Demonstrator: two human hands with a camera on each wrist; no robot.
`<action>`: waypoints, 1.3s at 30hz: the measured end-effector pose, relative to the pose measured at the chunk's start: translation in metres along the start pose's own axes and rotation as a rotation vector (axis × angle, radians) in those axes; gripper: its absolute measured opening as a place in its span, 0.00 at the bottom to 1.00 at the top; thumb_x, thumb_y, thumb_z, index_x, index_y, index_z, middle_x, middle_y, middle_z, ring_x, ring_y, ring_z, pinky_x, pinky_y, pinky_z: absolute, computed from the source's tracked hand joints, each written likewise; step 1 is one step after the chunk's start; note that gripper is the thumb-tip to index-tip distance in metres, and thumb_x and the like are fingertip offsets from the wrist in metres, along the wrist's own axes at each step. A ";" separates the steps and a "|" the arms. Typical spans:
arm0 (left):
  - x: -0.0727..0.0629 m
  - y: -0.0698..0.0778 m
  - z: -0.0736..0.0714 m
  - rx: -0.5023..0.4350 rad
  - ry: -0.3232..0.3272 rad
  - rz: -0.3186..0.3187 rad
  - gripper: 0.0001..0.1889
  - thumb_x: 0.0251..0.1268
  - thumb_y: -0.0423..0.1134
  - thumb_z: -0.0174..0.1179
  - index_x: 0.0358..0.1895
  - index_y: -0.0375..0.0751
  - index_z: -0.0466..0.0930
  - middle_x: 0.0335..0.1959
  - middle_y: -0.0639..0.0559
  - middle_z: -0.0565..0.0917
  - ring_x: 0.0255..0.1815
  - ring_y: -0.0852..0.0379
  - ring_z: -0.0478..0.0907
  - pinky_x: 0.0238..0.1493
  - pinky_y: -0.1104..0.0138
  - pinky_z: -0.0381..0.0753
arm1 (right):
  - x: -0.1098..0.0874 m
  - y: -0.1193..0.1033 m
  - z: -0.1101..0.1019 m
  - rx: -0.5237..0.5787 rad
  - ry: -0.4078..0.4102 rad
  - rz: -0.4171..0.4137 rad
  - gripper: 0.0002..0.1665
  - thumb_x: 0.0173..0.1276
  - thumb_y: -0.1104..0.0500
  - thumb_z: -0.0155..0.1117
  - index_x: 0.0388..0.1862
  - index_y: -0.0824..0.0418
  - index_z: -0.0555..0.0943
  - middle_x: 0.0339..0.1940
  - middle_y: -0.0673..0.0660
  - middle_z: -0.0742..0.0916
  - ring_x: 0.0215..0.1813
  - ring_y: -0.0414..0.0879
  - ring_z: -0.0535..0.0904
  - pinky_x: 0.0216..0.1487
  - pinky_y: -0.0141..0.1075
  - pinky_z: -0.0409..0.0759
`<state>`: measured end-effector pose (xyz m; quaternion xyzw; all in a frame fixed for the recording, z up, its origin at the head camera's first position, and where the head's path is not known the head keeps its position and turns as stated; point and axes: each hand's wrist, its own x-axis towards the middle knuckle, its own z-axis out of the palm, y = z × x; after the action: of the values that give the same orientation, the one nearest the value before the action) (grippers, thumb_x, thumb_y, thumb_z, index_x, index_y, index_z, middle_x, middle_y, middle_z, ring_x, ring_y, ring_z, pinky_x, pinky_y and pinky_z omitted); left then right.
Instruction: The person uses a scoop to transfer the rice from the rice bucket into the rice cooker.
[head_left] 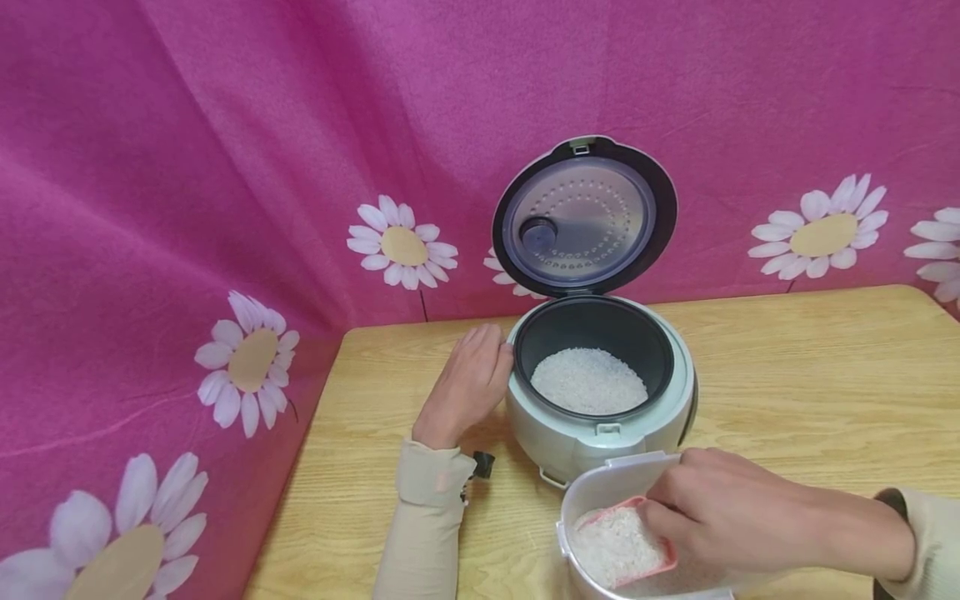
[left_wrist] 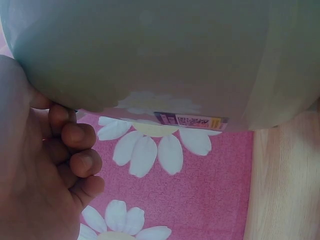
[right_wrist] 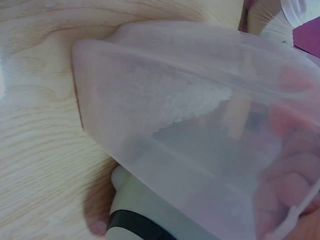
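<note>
Head view shows us a rice cooker (head_left: 551,433) right of the frame's centre, its round lid (head_left: 600,200) raised above it and white rice (head_left: 588,383) lying in the dark inner pot (head_left: 547,329). At the cooker's left side we see the left hand (head_left: 467,387) touching it near the rim; the left wrist view shows those fingers loosely bent beside the pale body, and we cannot tell whether they grip it. Lower right in the head view, the right hand (head_left: 712,508) reaches into a translucent container (head_left: 626,477) and holds a pink scoop (head_left: 667,552), its fingers curled narrow. White grains (head_left: 615,542) fill the scoop. From the right wrist we look through the container's clear wall at a sloping heap of grains near the middle of the frame, with the curled fingers at lower right. Cooker and container stand close together on a wooden table (head_left: 810,375), and behind them we see a magenta cloth (head_left: 675,67) printed with white daisies.
</note>
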<state>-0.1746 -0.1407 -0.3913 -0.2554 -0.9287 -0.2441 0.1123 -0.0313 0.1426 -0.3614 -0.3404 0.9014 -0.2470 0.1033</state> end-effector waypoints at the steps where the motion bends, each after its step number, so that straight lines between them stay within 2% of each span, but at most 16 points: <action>1: 0.000 0.000 0.000 0.000 -0.003 -0.004 0.09 0.79 0.42 0.45 0.39 0.44 0.69 0.31 0.51 0.70 0.38 0.56 0.68 0.47 0.64 0.72 | 0.000 0.000 0.000 -0.003 0.006 -0.003 0.27 0.74 0.54 0.61 0.12 0.42 0.70 0.13 0.29 0.60 0.18 0.26 0.54 0.20 0.25 0.55; 11: -0.001 0.001 0.000 -0.020 -0.018 -0.027 0.08 0.79 0.43 0.46 0.39 0.44 0.70 0.31 0.51 0.71 0.38 0.56 0.69 0.47 0.64 0.74 | 0.000 0.002 0.000 0.055 -0.012 0.005 0.26 0.76 0.53 0.60 0.13 0.42 0.72 0.13 0.30 0.60 0.17 0.27 0.53 0.19 0.27 0.53; 20: -0.001 0.000 0.001 -0.009 -0.008 -0.011 0.08 0.79 0.42 0.46 0.39 0.44 0.70 0.31 0.51 0.70 0.37 0.56 0.68 0.46 0.64 0.73 | -0.001 0.004 -0.005 0.178 -0.094 0.054 0.21 0.77 0.50 0.59 0.19 0.40 0.78 0.13 0.34 0.64 0.16 0.28 0.58 0.18 0.27 0.57; 30: 0.000 0.001 -0.001 -0.004 -0.006 -0.007 0.09 0.79 0.42 0.45 0.38 0.43 0.70 0.30 0.51 0.70 0.37 0.56 0.68 0.45 0.65 0.72 | -0.006 0.003 -0.007 0.131 -0.032 0.003 0.25 0.77 0.52 0.59 0.15 0.43 0.74 0.15 0.32 0.60 0.18 0.26 0.54 0.19 0.26 0.54; 36: 0.000 0.001 -0.001 -0.013 -0.013 -0.015 0.09 0.79 0.43 0.45 0.39 0.44 0.70 0.31 0.51 0.70 0.37 0.56 0.68 0.45 0.65 0.72 | -0.010 0.005 -0.011 0.204 -0.059 0.034 0.23 0.78 0.52 0.59 0.19 0.42 0.78 0.14 0.34 0.64 0.17 0.27 0.57 0.19 0.26 0.58; 39: 0.000 0.001 -0.001 -0.014 -0.011 -0.012 0.09 0.79 0.42 0.45 0.39 0.44 0.70 0.31 0.51 0.70 0.37 0.56 0.68 0.45 0.64 0.72 | -0.013 0.007 -0.013 0.205 -0.044 0.041 0.22 0.78 0.53 0.59 0.20 0.40 0.78 0.14 0.34 0.65 0.17 0.27 0.58 0.19 0.26 0.60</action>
<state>-0.1738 -0.1404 -0.3899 -0.2520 -0.9292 -0.2497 0.1038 -0.0303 0.1614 -0.3534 -0.3147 0.8757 -0.3281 0.1625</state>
